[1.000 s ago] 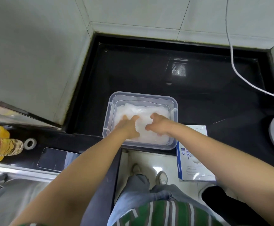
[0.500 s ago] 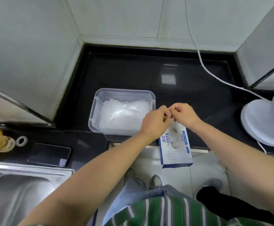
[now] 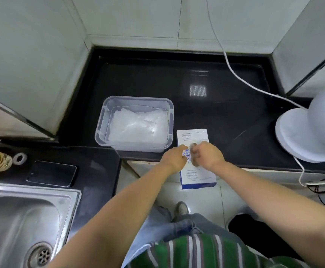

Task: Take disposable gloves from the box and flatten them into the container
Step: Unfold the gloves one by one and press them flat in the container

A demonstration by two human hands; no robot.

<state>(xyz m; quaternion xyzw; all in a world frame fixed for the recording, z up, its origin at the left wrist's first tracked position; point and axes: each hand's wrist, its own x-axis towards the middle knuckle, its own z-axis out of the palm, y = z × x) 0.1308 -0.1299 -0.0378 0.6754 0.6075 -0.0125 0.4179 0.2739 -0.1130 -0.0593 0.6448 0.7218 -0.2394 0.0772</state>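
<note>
Box [image 3: 196, 177] — right hand [image 3: 208, 156] seemingly pinches a glove [image 3: 194, 161].

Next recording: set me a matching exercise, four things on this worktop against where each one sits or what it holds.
Things
1. container
2. glove box
3. phone
4. fan

Places or states
A. far right end of the counter
B. overhanging the counter's front edge
C. just behind the sink
D. holds a heap of clear gloves

Pairs: 1-D, 2-B, 3-C, 4-A
</note>
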